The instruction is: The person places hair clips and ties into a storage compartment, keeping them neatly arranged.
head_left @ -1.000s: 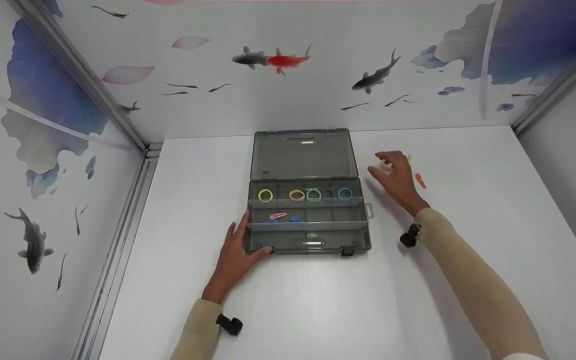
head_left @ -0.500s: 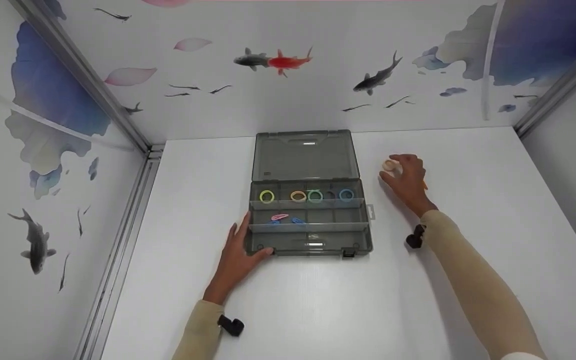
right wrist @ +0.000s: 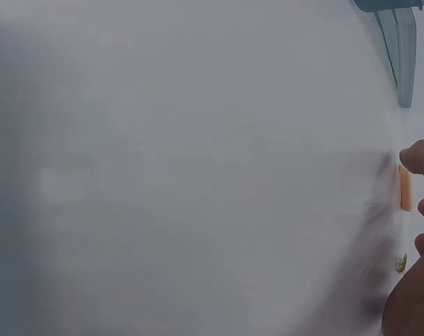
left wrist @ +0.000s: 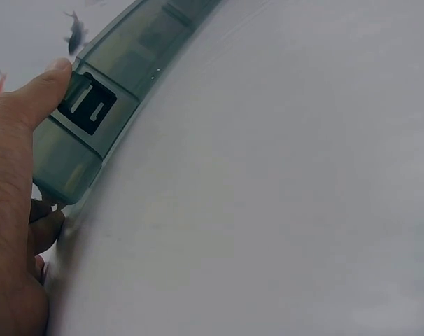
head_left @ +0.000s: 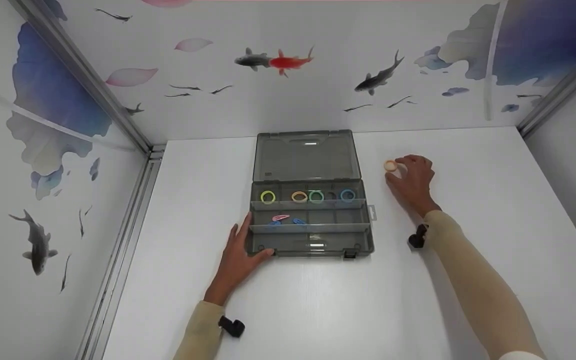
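My left hand (head_left: 238, 260) grips the front-left corner of a smoky grey compartment box (head_left: 338, 243), its lid (head_left: 305, 157) raised at the back. The left wrist view has the thumb beside the dark latch (left wrist: 89, 105) and the other fingers partly hidden round the corner. Right of the box, my right hand (head_left: 415, 185) pinches a peach hair tie (head_left: 390, 165) at the table between thumb and fingertips. That hair tie shows edge-on as orange (right wrist: 406, 189) in the right wrist view. A small yellow-green piece (right wrist: 402, 263) lies by the fingers there.
In the back row sit yellow (head_left: 268, 197), orange (head_left: 299, 197), green (head_left: 316, 196) and blue (head_left: 347, 195) hair ties. The middle row holds a pink hair clip (head_left: 281, 218) and blue clips (head_left: 299, 221). Patterned walls enclose the white table (head_left: 313, 310).
My right hand has moved a little to the right and its fingers have closed in on the peach hair tie. It now covers the orange clip. The left hand stays on the box.
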{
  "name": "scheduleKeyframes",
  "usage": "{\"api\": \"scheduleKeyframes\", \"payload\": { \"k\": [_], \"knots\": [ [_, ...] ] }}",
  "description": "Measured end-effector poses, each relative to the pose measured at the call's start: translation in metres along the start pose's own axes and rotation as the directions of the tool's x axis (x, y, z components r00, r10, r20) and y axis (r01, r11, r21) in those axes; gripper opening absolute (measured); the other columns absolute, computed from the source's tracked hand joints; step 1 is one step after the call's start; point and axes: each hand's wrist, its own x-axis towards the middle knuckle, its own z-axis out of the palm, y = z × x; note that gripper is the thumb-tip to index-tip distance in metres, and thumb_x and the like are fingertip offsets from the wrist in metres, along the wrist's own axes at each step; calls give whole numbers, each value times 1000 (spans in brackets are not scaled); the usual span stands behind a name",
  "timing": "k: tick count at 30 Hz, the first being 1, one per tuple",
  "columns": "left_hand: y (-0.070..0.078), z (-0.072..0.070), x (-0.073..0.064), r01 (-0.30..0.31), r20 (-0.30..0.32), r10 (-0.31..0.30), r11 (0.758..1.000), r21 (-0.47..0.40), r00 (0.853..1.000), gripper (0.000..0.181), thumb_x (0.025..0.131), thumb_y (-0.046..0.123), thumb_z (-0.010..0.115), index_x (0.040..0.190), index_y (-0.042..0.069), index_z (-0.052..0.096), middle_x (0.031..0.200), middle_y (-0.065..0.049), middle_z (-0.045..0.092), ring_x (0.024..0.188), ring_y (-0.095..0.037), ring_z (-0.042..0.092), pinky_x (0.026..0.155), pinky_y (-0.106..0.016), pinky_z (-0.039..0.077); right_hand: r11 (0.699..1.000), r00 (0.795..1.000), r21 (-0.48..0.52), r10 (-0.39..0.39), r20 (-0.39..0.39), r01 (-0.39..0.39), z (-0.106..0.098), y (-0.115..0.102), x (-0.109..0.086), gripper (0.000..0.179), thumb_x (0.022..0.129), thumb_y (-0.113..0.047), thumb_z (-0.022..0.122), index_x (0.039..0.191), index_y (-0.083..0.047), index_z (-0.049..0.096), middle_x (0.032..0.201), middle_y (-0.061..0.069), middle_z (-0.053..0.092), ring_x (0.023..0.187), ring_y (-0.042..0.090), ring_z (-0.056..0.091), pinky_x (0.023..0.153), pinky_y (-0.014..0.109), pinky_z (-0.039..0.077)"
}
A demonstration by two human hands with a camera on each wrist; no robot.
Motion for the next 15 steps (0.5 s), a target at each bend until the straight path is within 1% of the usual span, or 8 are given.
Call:
{"api": "scheduleKeyframes", "payload": {
  "k": [4, 15],
  "knots": [
    [-1, 1, -1, -1, -1, 1, 1000, 7, 1000, 113, 91, 61, 87, 178, 28, 24, 176, -26, 32, 165, -54, 19, 118, -81, 32, 1000, 1000, -6, 9, 1, -9, 1, 2, 0, 44, 99, -18, 76, 133, 8, 70, 148, 32, 51, 147, 52, 33, 118, 74, 20],
    [-4, 1, 0, 5, 6, -5, 1000, -1, 1000, 111, 92, 63, 85, 178, 34, 22, 178, -25, 28, 165, -54, 18, 118, -82, 32, 998, 998, -15, 62, 16, -62, 4, 2, 3, 43, 101, -21, 74, 134, 6, 69, 150, 28, 49, 150, 49, 30, 121, 70, 17]
  ]
}}
